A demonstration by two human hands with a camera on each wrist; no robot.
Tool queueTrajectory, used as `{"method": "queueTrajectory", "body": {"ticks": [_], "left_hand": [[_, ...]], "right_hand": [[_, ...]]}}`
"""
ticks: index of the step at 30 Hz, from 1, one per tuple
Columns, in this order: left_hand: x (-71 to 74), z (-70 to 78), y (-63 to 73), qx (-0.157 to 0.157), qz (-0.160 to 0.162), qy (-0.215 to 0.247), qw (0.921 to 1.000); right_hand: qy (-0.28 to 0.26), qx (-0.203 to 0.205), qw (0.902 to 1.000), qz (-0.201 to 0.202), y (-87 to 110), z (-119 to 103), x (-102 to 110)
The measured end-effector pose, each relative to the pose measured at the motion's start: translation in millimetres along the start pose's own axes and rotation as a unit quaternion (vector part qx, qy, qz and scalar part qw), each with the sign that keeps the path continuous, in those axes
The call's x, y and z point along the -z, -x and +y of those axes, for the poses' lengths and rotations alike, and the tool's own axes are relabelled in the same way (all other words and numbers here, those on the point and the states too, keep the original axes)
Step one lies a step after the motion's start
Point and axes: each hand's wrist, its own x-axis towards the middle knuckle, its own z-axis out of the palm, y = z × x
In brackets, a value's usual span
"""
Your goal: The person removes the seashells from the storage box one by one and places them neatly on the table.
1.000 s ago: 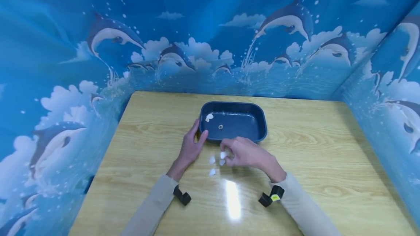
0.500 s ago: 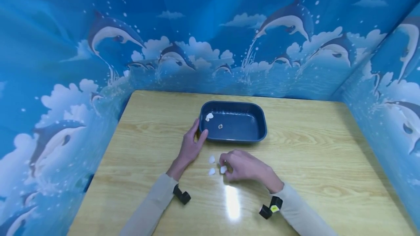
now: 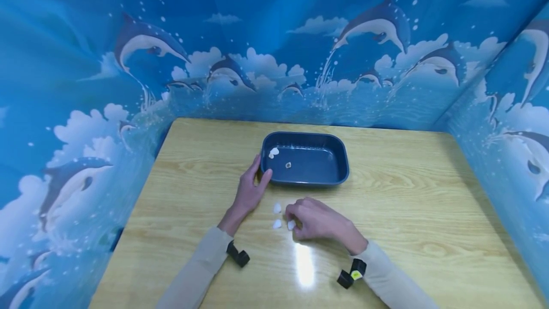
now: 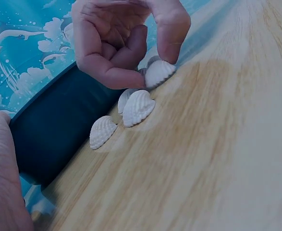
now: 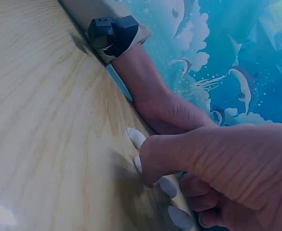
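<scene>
- From where I'm sitting, the right hand (image 3: 315,218) is pinched narrow, thumb and index finger on a white ribbed shell (image 3: 291,225). Can't tell if that one is touching the counter (image 3: 206,180) or slightly off it.
- Two loose shells (image 3: 277,208) lie on the counter just left of that hand, one closer to the tray than the other. On my left wrist feed some greyer shapes peek out behind the white ones, too covered for me to count.
- The left hand (image 3: 249,192) is spread wide, fingers fairly straight along the left end of the dark blue tray (image 3: 306,184), thumb at its near left corner.
- Inside the tray, toward the left end, I've got a white shell (image 3: 274,151) with a tiny pale bit (image 3: 271,156) right by it, plus a small brownish piece (image 3: 288,165) left of centre.
- Backdrop (image 3: 274,70) is all dolphins and clouds, lol.
</scene>
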Motion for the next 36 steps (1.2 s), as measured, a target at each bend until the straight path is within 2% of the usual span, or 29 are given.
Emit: {"method": "queueTrajectory", "body": {"ticks": [3, 5, 9, 11, 15, 17, 19, 24, 30, 33, 36], "left_hand": [[0.0, -0.2, -0.1, 0.000, 0.001, 0.001, 1.0000], [-0.1, -0.1, -0.3, -0.001, -0.001, 0.000, 1.0000], [-0.1, -0.1, -0.2, -0.001, -0.002, 0.000, 1.0000], [-0.1, 0.1, -0.3, -0.001, -0.004, 0.000, 1.0000], [-0.1, 0.6, -0.6, 0.001, -0.002, -0.001, 1.0000], [-0.2, 0.8, -0.5, 0.002, -0.001, -0.002, 1.0000], [-0.2, 1.0, -0.6, 0.002, 0.000, -0.004, 1.0000], [0.6, 1.2, -0.4, 0.007, -0.004, -0.004, 1.0000], [0.1, 1.4, -0.4, 0.006, -0.005, -0.002, 1.0000], [0.3, 0.7, -0.8, 0.006, -0.005, -0.002, 1.0000], [0.2, -0.3, -0.9, 0.009, -0.005, -0.002, 0.9999]], "right_hand": [[-0.020, -0.011, 0.9997, 0.002, 2.5, 0, 4], [-0.037, -0.016, 0.9989, 0.022, 4.9, 1, 9], [-0.036, 0.006, 0.9922, 0.119, 11.3, 11, 22], [-0.031, 0.029, 0.9814, 0.187, 13.4, 20, 29], [-0.040, 0.054, 0.9498, 0.306, 14.2, 40, 40], [-0.058, 0.042, 0.9372, 0.341, 13.4, 52, 42], [-0.075, 0.015, 0.9291, 0.362, 12.6, 63, 43], [-0.113, -0.049, 0.9227, 0.365, 9.7, 82, 41], [-0.130, -0.059, 0.9254, 0.351, 6.7, 88, 39], [-0.125, -0.065, 0.9296, 0.340, 3.8, 89, 42], [-0.118, -0.077, 0.9407, 0.308, 1.7, 90, 46]]}}
